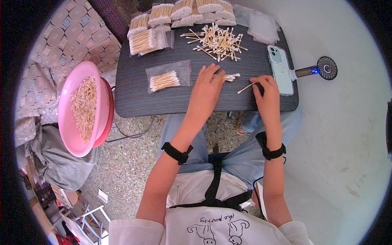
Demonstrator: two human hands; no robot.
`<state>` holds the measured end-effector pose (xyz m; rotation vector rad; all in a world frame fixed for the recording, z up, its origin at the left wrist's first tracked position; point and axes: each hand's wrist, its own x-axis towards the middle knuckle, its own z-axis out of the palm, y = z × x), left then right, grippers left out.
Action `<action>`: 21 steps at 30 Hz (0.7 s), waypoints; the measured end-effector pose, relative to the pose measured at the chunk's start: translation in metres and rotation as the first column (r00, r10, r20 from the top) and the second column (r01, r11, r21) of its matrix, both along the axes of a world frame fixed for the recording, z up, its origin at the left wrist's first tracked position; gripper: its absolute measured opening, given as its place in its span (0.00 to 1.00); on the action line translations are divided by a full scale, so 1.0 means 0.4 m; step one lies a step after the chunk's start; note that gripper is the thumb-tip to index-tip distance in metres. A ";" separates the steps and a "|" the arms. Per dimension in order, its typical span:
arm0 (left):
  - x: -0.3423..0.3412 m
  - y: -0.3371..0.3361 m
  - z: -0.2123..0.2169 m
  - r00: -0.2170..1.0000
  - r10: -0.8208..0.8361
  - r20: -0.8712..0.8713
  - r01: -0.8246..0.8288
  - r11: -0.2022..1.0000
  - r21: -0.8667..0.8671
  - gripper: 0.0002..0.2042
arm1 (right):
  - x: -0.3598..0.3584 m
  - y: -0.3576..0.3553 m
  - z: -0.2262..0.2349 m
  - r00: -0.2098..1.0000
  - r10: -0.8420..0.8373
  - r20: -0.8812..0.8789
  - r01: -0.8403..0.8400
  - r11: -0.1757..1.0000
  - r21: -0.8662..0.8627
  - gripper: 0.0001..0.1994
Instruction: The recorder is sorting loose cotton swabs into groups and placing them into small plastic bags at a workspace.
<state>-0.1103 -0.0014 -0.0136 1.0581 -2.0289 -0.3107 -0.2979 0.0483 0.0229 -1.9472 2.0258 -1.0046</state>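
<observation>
Here the pink basin holds loose sticks, the right hand pinches one cotton swab, left hand spread flat.

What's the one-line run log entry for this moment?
left hand: flat on small swab bundle | right hand: pinching single swab | loose swab pile behind

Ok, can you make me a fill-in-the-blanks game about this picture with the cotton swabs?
1. The right hand pinches one wooden cotton swab beside the pale ____ phone.
2. The left hand lies flat on the dark ____ table.
3. The round plastic basin full of thin sticks is ____.
4. The small black handheld fan lies to the person's ____.

Missing words: blue; grey; pink; right
</observation>
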 end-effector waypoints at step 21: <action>0.007 -0.003 -0.001 0.976 -0.181 0.119 0.179 0.983 0.027 0.17 | 0.120 -0.017 -0.075 0.976 0.185 0.113 -0.167 0.974 -0.152 0.27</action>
